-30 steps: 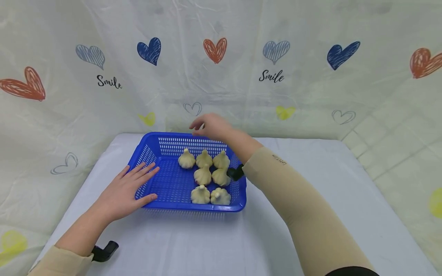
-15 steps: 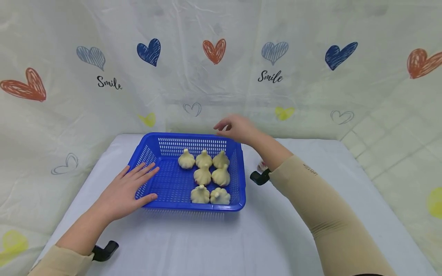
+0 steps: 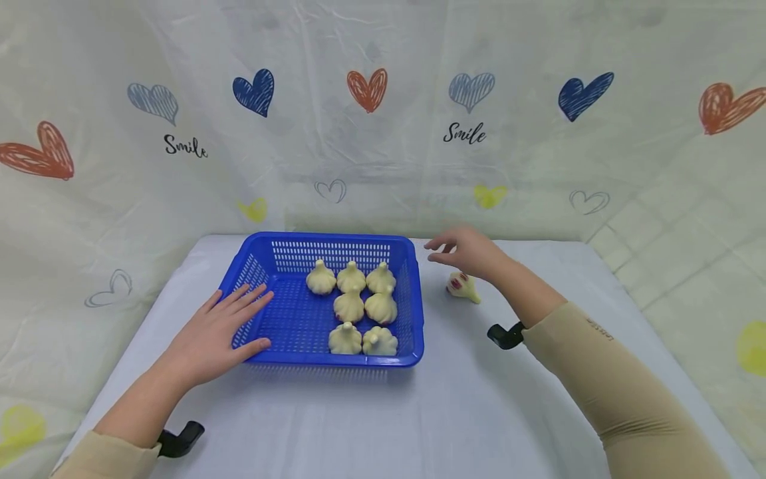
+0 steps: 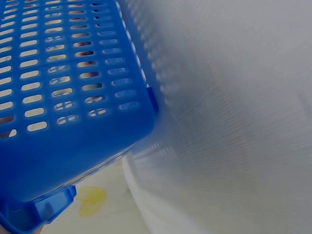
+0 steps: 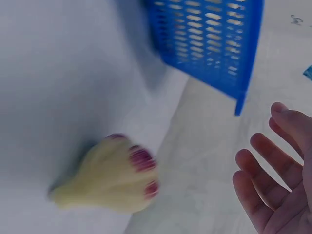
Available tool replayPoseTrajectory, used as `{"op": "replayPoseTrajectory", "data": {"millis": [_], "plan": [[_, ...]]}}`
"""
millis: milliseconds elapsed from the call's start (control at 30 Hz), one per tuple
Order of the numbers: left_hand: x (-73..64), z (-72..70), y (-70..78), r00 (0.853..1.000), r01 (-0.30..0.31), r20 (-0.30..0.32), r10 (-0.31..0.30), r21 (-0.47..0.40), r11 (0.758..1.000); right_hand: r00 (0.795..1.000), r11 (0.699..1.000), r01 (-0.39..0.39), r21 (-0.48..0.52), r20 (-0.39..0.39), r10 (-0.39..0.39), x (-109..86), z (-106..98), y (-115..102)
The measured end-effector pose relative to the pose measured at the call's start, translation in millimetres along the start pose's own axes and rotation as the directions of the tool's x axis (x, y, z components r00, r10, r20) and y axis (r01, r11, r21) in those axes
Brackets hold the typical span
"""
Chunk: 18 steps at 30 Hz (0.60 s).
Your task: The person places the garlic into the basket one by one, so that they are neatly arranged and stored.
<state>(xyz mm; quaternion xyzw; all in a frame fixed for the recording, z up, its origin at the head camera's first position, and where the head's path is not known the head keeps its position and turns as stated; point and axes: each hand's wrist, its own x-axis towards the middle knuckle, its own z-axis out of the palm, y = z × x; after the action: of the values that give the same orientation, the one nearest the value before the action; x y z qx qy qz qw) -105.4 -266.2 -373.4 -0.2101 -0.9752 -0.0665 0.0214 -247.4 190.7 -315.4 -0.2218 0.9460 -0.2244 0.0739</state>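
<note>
A blue plastic basket (image 3: pixel 287 359) stands on the table, with several garlic bulbs (image 3: pixel 349 307) grouped in its middle and right side. My left hand (image 3: pixel 218 332) rests over the basket's left rim, fingers spread and straight. Above the table, right of the basket, hovers my right hand (image 3: pixel 473 255), its fingers loosely bent around nothing. Just below it a single garlic bulb (image 3: pixel 462 286) lies on its side on the cloth. In the right wrist view that loose garlic bulb (image 5: pixel 112 175) shows purple patches, apart from the relaxed fingers (image 5: pixel 265 190).
A white cloth (image 3: pixel 371 426) covers the table. Behind it hangs a pale sheet (image 3: pixel 407 153) printed with hearts and "Smile". A black wrist mount (image 3: pixel 505 336) sticks out from the right sleeve.
My right hand has moved right, from above the basket's back rim to beside the basket. The loose garlic bulb has come into view from behind the arm. The left hand stays put.
</note>
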Motion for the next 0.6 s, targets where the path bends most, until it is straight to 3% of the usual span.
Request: {"op": "replayPoseTrajectory", "data": {"millis": [367, 600], "plan": [[-0.2, 0.5, -1.4, 1.0, -0.009, -0.01, 0.009, 0.001, 1.0, 0.991, 0.991, -0.133, 0.008, -0.007, 0.133, -39.7, 15, 49], [-0.2, 1.5, -1.8, 1.0, -0.004, -0.011, 0.004, 0.002, 1.0, 0.982, 0.982, -0.188, 0.007, -0.01, 0.188, -47.9, 25, 65]]}}
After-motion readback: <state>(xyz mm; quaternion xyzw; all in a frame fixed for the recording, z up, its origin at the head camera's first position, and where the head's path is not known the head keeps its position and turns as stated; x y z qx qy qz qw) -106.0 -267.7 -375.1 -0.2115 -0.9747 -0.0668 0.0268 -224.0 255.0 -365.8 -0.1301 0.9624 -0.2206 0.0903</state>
